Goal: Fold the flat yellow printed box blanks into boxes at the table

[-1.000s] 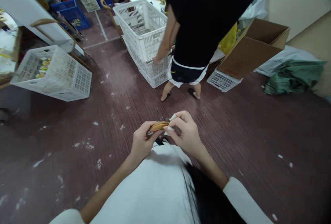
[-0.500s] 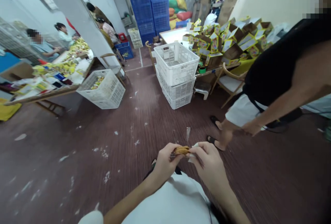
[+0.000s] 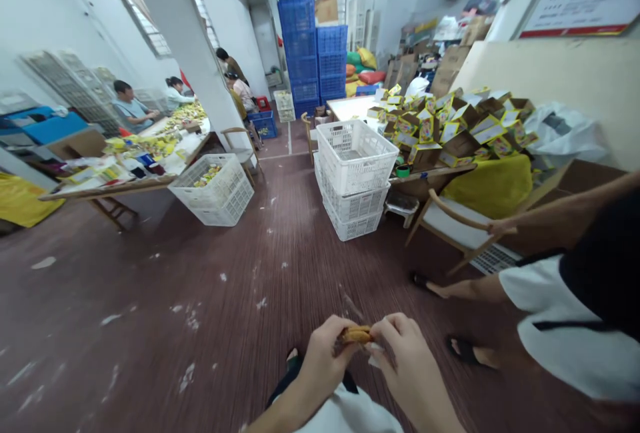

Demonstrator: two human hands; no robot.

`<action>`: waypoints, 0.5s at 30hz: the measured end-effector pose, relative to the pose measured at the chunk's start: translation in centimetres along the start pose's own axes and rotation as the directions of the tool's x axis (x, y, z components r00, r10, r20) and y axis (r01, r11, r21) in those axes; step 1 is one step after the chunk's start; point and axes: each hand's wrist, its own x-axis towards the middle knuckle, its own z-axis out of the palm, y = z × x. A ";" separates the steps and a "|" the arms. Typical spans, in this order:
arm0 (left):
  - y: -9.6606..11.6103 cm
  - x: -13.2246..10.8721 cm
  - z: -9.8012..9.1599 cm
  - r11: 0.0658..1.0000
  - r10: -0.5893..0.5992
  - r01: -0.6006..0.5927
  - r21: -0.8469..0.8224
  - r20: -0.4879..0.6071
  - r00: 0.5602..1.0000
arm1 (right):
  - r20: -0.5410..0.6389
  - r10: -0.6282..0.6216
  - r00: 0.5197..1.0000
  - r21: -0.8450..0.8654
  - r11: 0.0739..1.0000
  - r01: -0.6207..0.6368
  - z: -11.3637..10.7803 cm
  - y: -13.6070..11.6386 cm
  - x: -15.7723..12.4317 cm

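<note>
Low in the view, my left hand (image 3: 323, 361) and my right hand (image 3: 406, 361) meet in front of my body. Between their fingertips sits a small golden-brown pastry (image 3: 356, 335). The left thumb and fingers pinch its left end. The right fingers are closed against its right end, along with a scrap of clear and white wrapper (image 3: 374, 352). Both hands are closed.
A person in black top and white shorts (image 3: 570, 286) walks close on my right, one hand on a wooden chair (image 3: 457, 223). Stacked white crates (image 3: 354, 176) stand ahead on the dark floor. A white basket (image 3: 215, 190) leans by the left table where people sit. Yellow-brown boxes (image 3: 450, 126) pile on the right table.
My head has lifted from the floor toward the room. The person in black has moved from the crates ahead to my right side. My hands keep hold of the pastry.
</note>
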 end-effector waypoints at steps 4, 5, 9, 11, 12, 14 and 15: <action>-1.1 0.2 -0.2 1.000 -0.005 0.004 -0.014 -0.019 1.000 | -0.007 -0.036 0.999 -0.013 0.999 0.036 1.5 0.5 0.5; -1.5 0.3 -0.3 1.000 -0.012 0.011 -0.019 -0.025 1.000 | -0.001 -0.046 0.999 -0.010 0.999 0.046 1.8 0.5 0.7; -2.7 0.5 -1.3 0.997 -0.024 0.019 -0.072 -0.057 0.998 | 0.035 -0.068 0.997 0.003 0.998 0.068 2.5 -0.4 2.0; -3.1 0.8 -2.2 0.995 -0.024 0.016 -0.099 -0.079 0.997 | 0.050 -0.079 0.996 0.012 0.997 0.078 2.8 -1.2 3.0; -3.3 1.0 -2.7 0.993 -0.021 0.011 -0.114 -0.089 0.996 | 0.056 -0.086 0.995 0.021 0.996 0.085 3.0 -1.7 3.5; -3.4 1.6 -4.1 0.989 -0.010 -0.007 -0.145 -0.114 0.993 | 0.061 -0.104 0.993 0.053 0.993 0.101 3.3 -2.6 5.0; -3.4 2.1 -4.9 0.987 0.001 -0.021 -0.161 -0.123 0.992 | 0.056 -0.114 0.992 0.074 0.991 0.110 3.5 -3.2 5.8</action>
